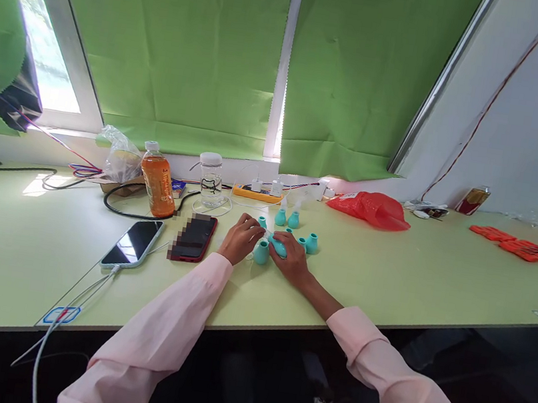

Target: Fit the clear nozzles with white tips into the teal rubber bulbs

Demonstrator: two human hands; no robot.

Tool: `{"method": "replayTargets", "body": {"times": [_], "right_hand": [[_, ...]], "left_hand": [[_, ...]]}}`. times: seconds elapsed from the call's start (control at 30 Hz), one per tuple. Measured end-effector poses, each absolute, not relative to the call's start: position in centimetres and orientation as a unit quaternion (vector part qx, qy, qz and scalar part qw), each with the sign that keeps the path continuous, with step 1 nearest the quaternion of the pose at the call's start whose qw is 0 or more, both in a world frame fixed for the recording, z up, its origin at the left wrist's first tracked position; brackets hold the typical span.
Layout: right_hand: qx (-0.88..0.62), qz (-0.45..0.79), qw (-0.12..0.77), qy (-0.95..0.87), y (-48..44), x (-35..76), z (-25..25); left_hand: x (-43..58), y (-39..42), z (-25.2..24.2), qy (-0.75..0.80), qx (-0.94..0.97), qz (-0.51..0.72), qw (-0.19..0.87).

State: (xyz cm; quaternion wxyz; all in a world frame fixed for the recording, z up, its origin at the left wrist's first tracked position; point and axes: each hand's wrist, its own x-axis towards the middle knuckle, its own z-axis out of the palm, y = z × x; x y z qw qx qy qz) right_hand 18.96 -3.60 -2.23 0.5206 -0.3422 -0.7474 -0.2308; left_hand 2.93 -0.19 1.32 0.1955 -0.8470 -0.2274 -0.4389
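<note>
Both hands meet at the middle of a pale green table (414, 277). My right hand (293, 259) is closed on a teal vase-shaped piece (278, 246) that lies on its side. My left hand (242, 238) has its fingers curled at the same piece's left end, beside an upright teal piece (261, 252). Several more small teal vase-shaped pieces stand just behind the hands, among them one at the right (312, 242) and two at the back (281, 217). Both arms wear pink sleeves.
Left of the hands lie a red phone (194, 238) and a charging phone (133, 243) with a white cable. Behind stand an orange drink bottle (157, 179), a clear jar (210, 179), a yellow power strip (256, 193) and a red plastic bag (370, 208). Orange items (515, 244) lie far right.
</note>
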Motion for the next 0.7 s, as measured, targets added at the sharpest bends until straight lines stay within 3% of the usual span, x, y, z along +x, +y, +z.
{"method": "replayTargets", "body": {"times": [0.3, 0.7], "right_hand": [[-0.307, -0.253, 0.477, -0.783, -3.8, 19.3, -2.4], [-0.335, -0.210, 0.530, -0.750, -3.7, 19.0, -2.1]], "left_hand": [[2.4, -0.1, 1.6, -0.223, -0.874, -0.365, 0.231], [3.1, -0.9, 2.3, -0.237, -0.870, -0.380, 0.207]]}}
